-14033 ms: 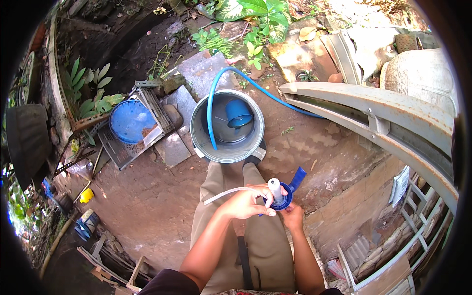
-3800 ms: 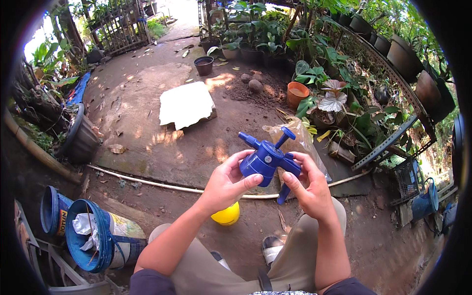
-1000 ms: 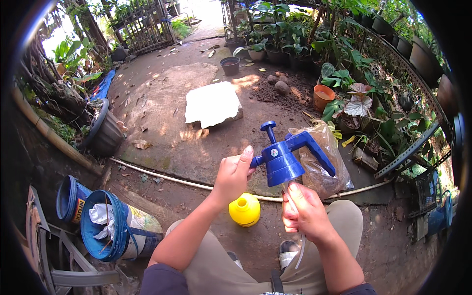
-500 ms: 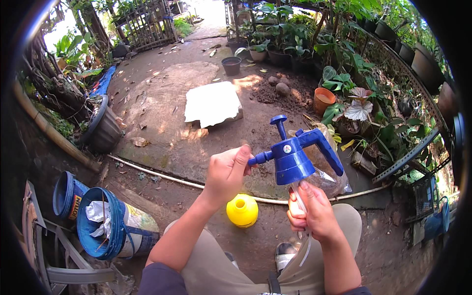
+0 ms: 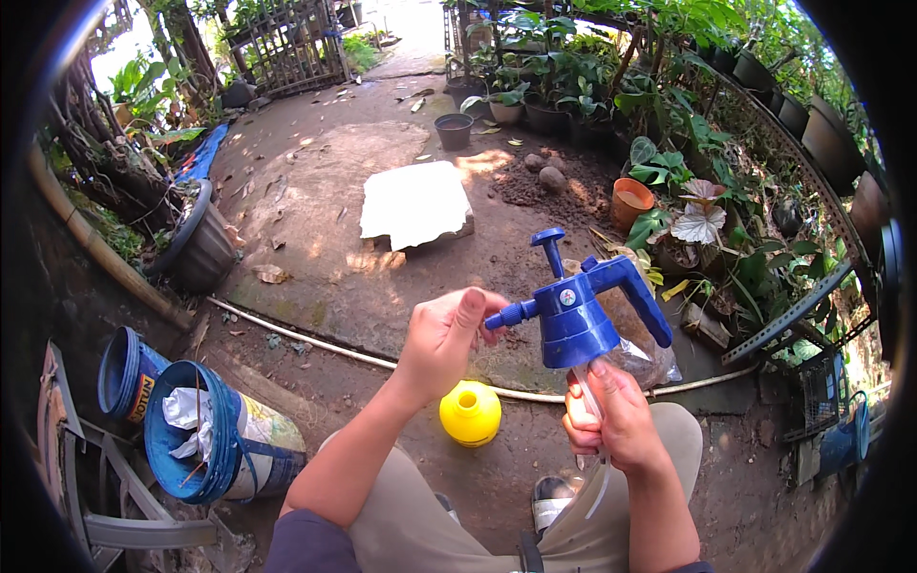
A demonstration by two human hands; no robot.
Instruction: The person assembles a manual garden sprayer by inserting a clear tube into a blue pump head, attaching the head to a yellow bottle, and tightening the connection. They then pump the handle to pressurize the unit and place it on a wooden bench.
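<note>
A blue pump sprayer head (image 5: 573, 320), with a plunger knob on top and a curved handle, is held up in front of me. My right hand (image 5: 616, 425) is closed around the pale stem and tube hanging below it. My left hand (image 5: 444, 334) pinches the small nozzle at the sprayer's left side between thumb and fingers. A round yellow sprayer tank (image 5: 470, 413) stands on the dirt below, between my hands and knees, apart from the head.
Two blue buckets (image 5: 205, 444) lie at lower left, one stuffed with white rags. A thin pipe (image 5: 315, 339) runs across the ground. Farther off are a white slab (image 5: 415, 202), a dark pot (image 5: 196, 248) and a clear bag (image 5: 640, 349). Potted plants line the right.
The sprayer head has risen and tilted upright over the last second. My right hand slid down to the stem under it. My left hand stays on the nozzle.
</note>
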